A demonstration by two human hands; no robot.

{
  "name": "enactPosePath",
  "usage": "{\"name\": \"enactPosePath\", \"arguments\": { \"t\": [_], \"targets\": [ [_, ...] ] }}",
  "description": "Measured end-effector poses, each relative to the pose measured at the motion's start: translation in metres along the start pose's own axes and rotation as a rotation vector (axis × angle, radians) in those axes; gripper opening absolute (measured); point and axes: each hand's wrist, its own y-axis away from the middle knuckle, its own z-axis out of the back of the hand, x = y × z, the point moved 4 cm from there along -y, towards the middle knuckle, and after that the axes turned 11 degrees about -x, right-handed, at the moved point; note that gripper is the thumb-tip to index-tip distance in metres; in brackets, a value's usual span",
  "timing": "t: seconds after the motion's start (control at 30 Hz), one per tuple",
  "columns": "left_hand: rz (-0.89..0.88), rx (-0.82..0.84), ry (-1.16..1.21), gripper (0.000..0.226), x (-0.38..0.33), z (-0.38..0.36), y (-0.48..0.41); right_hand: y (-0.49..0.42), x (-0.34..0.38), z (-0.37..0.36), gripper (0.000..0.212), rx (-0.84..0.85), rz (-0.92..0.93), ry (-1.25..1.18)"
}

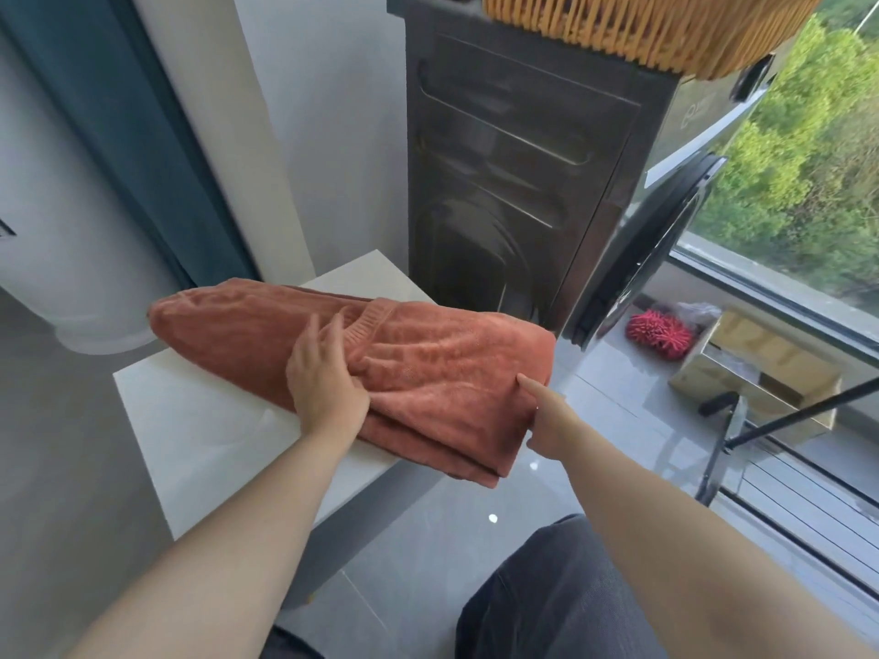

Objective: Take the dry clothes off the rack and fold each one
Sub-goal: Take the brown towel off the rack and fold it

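On the white worktop [200, 420] lies the rust-red garment [428, 354], folded and overhanging the near edge. The left hand [328, 378] presses flat, grip open; the right hand [547, 420] pinches the corner. Best to align the edges, then smooth outward.

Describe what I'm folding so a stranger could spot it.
By the window stands a tall dark appliance; next to it is a white table. On the table lies a folded rust-orange fleece garment, the left hand flat on it and the right hand pinching its edge, the only cloth there.
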Motion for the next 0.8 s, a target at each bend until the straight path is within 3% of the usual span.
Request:
{"name": "enactPosePath", "arguments": {
  "t": [0.07,0.13,0.27,0.47,0.7,0.8],
  "targets": [
    [-0.347,0.049,-0.083,0.066,-0.017,-0.008,0.002,-0.001,-0.001,0.001,0.085,0.021,-0.023,0.009],
    [-0.525,0.222,-0.217,0.055,-0.025,-0.019,0.009,0.000,0.003,0.004,0.079,0.034,-0.027,0.035],
    [-0.363,0.540,-0.363,0.058,-0.008,-0.041,0.014,0.010,0.018,0.012,0.057,-0.058,0.044,0.167],
    [-0.309,0.660,-0.350,0.057,-0.026,-0.047,0.013,0.047,0.081,0.009,0.028,-0.217,0.414,0.395],
    [-0.236,0.807,-0.018,0.053,-0.076,-0.049,0.026,0.091,0.139,0.015,0.036,-0.413,0.581,0.491],
    [-0.071,0.859,0.225,0.056,-0.090,-0.048,0.035,0.113,0.154,0.009,0.030,-0.448,0.658,0.538]
  ]
}}
